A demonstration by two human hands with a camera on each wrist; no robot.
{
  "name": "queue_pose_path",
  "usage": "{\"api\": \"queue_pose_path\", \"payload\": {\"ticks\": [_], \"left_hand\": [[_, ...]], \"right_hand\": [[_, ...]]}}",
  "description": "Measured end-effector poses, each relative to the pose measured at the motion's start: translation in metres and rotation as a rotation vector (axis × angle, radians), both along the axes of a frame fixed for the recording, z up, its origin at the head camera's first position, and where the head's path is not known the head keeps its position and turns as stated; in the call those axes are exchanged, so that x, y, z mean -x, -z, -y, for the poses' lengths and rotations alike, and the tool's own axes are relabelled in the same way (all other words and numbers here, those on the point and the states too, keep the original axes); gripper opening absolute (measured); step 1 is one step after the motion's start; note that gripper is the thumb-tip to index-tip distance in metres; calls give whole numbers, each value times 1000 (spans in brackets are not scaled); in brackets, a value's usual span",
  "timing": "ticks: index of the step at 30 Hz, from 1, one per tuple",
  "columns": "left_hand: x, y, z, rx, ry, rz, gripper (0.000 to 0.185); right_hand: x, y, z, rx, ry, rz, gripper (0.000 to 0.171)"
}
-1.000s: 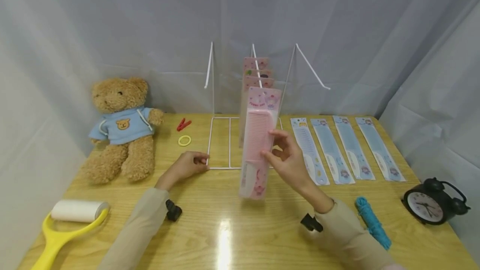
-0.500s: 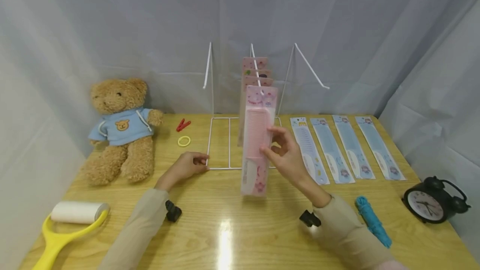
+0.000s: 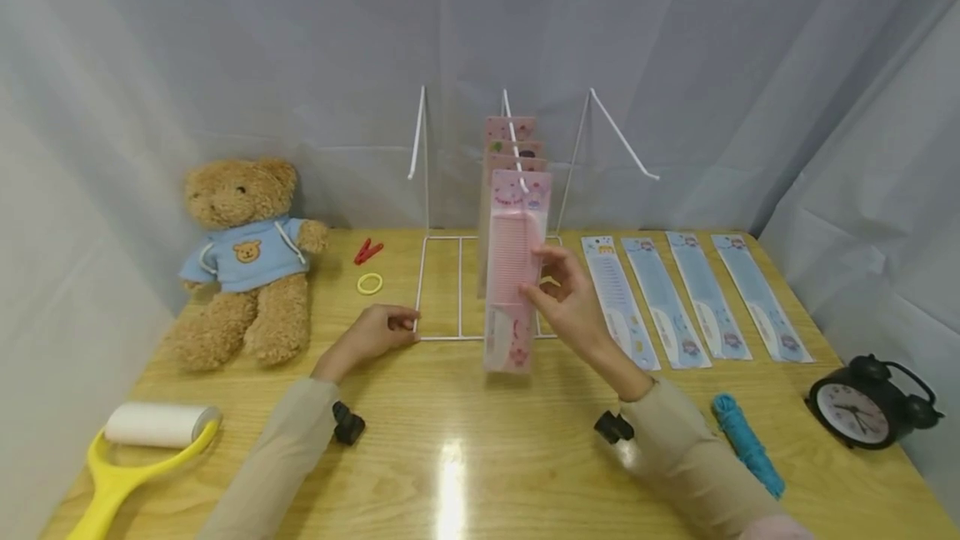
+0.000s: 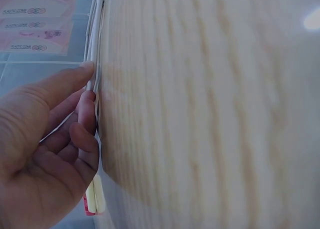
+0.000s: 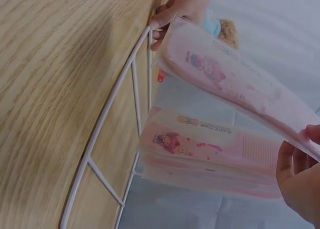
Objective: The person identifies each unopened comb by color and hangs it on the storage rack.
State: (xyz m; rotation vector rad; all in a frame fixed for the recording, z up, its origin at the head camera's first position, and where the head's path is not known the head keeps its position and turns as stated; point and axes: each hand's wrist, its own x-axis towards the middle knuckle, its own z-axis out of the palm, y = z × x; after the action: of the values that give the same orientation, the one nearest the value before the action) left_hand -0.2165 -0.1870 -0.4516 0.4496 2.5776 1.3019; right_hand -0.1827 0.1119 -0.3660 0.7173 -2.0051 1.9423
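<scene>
The right hand (image 3: 572,300) pinches the right edge of a packaged pink comb (image 3: 512,273) between thumb and curled fingers, holding it upright so that the hole in its card top sits at the tip of the middle hook of the white wire rack (image 3: 459,285); from the head view it is hard to tell whether the card is already threaded on the prong or only touching it. Behind it, farther along the same hook, other pink comb packs (image 3: 512,144) hang in a row, which likely explains why this one is kept vertical and facing the same way. The left hand (image 3: 371,334) rests at the near left corner of the rack's base, its fingertips curled against the wire, apparently to keep the light frame from sliding or tipping; the left wrist view shows the fingers (image 4: 82,119) lying together along the wire. To the right of the rack four blue comb packs (image 3: 693,297) lie flat side by side on the wooden table (image 3: 450,457). A teddy bear (image 3: 243,257) sits at far left, a yellow lint roller (image 3: 135,448) near left, a black alarm clock (image 3: 862,402) at right.
</scene>
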Motion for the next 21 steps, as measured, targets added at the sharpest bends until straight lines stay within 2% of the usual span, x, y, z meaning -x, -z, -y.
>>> {"api": "queue_pose_path", "payload": {"ticks": [6,13,21], "left_hand": [[-1,2,1,-1,-6,11,37],[0,1,1,0,-7,11,37],[2,2,1,-16,-4,5,36]], "right_hand": [[6,7,-1,4,15,8,43],[14,13,-1,34,-16,33,41],[20,21,-3,4,10,108,36]]}}
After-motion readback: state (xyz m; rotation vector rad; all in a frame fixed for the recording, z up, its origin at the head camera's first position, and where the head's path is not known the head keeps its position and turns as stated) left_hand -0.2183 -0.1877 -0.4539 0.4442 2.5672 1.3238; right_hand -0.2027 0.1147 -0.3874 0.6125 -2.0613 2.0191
